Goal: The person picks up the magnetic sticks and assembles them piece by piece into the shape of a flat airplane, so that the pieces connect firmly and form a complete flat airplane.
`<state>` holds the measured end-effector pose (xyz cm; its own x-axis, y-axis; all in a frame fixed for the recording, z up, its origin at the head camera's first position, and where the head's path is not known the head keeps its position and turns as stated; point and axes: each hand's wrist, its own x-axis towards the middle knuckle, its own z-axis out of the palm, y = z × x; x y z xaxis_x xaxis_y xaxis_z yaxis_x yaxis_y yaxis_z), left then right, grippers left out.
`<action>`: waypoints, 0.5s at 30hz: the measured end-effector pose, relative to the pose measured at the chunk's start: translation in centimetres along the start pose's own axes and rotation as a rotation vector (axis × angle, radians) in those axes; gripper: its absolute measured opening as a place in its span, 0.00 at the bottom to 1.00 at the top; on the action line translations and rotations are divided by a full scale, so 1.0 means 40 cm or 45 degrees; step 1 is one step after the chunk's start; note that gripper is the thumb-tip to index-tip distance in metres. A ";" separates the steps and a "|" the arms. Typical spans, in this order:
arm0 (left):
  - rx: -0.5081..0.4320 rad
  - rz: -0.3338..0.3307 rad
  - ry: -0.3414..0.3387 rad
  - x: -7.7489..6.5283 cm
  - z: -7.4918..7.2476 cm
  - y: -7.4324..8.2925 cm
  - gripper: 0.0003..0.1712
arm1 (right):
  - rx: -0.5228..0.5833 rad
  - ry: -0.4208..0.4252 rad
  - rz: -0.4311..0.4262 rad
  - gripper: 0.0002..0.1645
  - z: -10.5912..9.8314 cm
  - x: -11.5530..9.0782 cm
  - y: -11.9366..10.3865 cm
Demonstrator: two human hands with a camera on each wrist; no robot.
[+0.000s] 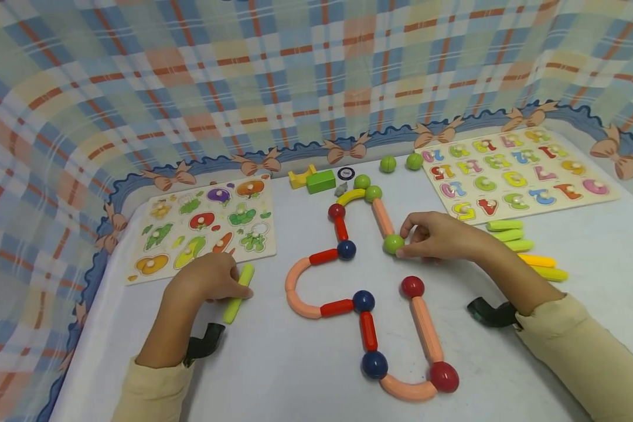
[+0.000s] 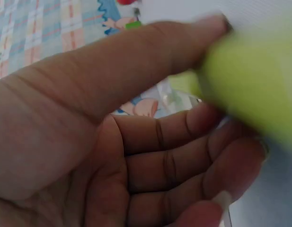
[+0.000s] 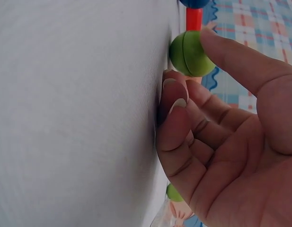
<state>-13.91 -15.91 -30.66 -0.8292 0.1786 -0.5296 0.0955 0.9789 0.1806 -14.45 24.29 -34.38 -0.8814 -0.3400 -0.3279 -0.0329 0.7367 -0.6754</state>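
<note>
At the left, my left hand pinches a light green stick between thumb and fingers. Blurred and large, the same stick fills the right side of the left wrist view. My right hand has its thumb and a finger at either side of a green ball. The thumb meets the ball's side in the right wrist view, while the other fingers curl close by the tabletop. That ball sits at the lower end of a salmon stick, part of a winding chain of balls and sticks.
A red ball ends the chain nearer me; blue balls join red sticks. A vegetable puzzle board lies left, a number puzzle board right. Loose green and yellow sticks lie below it. Green balls and blocks stand behind.
</note>
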 end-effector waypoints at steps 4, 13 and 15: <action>-0.018 0.000 0.008 -0.001 0.005 0.004 0.14 | 0.006 -0.003 0.007 0.28 0.001 0.002 -0.003; 0.041 0.006 0.084 -0.009 -0.001 0.018 0.14 | 0.010 -0.014 0.015 0.28 0.002 0.000 -0.004; 0.089 0.019 0.146 -0.014 -0.008 0.028 0.15 | -0.007 -0.010 0.013 0.29 0.001 -0.001 -0.005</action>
<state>-13.52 -14.93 -29.91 -0.8845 0.1845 -0.4285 0.1430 0.9815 0.1275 -14.39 24.13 -34.26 -0.8780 -0.3373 -0.3397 -0.0268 0.7431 -0.6686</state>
